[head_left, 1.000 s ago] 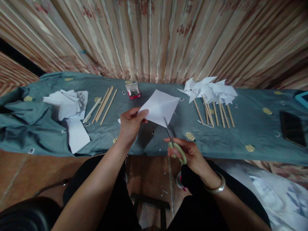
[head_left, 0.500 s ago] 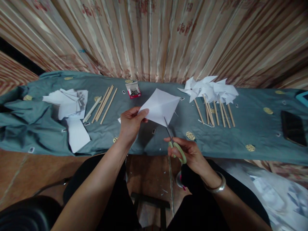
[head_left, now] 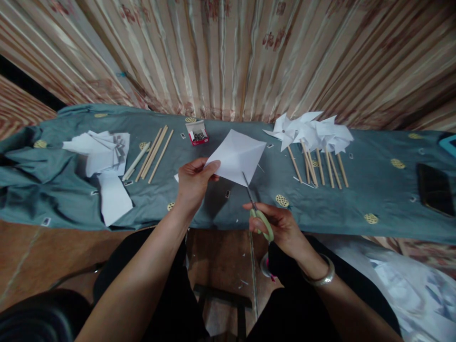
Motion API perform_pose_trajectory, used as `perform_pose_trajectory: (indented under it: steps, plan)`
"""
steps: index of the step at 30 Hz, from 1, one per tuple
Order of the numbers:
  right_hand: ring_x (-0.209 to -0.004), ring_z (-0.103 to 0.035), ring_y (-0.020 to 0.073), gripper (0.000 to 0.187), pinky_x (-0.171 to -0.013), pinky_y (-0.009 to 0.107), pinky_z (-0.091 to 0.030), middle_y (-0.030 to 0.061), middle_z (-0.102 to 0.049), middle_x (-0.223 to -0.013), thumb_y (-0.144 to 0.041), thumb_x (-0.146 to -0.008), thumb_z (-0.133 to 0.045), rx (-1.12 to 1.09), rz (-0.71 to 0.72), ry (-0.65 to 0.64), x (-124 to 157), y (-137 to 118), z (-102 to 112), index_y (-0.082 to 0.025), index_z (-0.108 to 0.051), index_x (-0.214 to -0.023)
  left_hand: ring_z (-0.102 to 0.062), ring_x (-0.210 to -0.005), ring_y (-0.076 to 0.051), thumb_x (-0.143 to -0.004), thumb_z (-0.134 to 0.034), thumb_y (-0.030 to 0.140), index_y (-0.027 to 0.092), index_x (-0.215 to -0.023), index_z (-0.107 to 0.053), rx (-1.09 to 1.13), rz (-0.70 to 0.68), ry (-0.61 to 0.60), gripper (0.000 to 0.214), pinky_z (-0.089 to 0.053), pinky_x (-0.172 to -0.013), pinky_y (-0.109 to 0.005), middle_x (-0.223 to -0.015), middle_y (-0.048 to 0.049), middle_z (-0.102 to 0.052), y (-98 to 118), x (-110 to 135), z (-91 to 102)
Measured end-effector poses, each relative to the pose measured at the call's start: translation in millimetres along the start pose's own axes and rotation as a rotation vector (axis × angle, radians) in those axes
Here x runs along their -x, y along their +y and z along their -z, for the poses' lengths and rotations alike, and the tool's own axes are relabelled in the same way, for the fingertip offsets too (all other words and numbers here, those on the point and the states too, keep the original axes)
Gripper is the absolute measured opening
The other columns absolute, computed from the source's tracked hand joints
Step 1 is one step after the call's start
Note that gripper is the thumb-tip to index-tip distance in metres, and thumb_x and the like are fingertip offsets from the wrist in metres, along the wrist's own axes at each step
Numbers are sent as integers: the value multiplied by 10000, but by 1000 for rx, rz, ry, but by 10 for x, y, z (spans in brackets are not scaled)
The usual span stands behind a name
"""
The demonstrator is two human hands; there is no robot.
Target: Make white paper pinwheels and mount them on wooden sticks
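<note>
My left hand (head_left: 195, 183) pinches the left corner of a white paper square (head_left: 237, 154), held above the cloth with its corners pointing like a diamond. Faint creases run across the sheet. In my right hand (head_left: 276, 223) is a pair of scissors (head_left: 261, 219) with light green handles, fingers through the loops. The scissors' blades meet the paper at its near corner, pointing up toward the middle; the cut itself is too fine to make out.
Finished paper pinwheels (head_left: 313, 133) on wooden sticks lie to the right, a phone (head_left: 434, 190) farther right. Leftward are loose sticks (head_left: 153, 154), a paper stack (head_left: 103, 156) and a single sheet (head_left: 114, 199). A small red box (head_left: 197, 134) of metal pins stands behind. Green cloth (head_left: 374, 190) covers the table.
Hardly anything differs. The scissors' handles have drawn slightly closer together, while the paper and my left hand stay in place.
</note>
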State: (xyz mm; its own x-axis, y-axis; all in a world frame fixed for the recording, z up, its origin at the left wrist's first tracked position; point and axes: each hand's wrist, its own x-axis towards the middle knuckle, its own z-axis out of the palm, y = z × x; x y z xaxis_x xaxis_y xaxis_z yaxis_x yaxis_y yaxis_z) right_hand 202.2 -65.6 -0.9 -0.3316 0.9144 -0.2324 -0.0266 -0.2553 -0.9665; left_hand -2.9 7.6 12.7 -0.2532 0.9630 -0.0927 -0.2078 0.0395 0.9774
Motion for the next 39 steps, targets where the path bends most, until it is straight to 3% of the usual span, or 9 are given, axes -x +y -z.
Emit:
perform_pose_trajectory:
  steps: [19,39]
  plan:
    - [-566,-584,106,382,-586,264,-543,-13,-650,-651,-451,-749,-783,-6,16,35,-14,18,13,-211,-742,-1043,-550,-581,-120,-634,-831,371,228,-633,-726,-30,44,-20,177,-491,-549,-242,-658,-1,-652,-10,50,-49]
    - [-539,-568,94,359,-543,254,-525,-22,-654,-636,-441,-742,-794,-48,12,39,-36,28,39,-227,-751,-1027,-538,-550,-104,-592,-836,341,183,-648,-712,5,92,-44,208,-467,-522,-225,-638,12,-649,-30,85,-91]
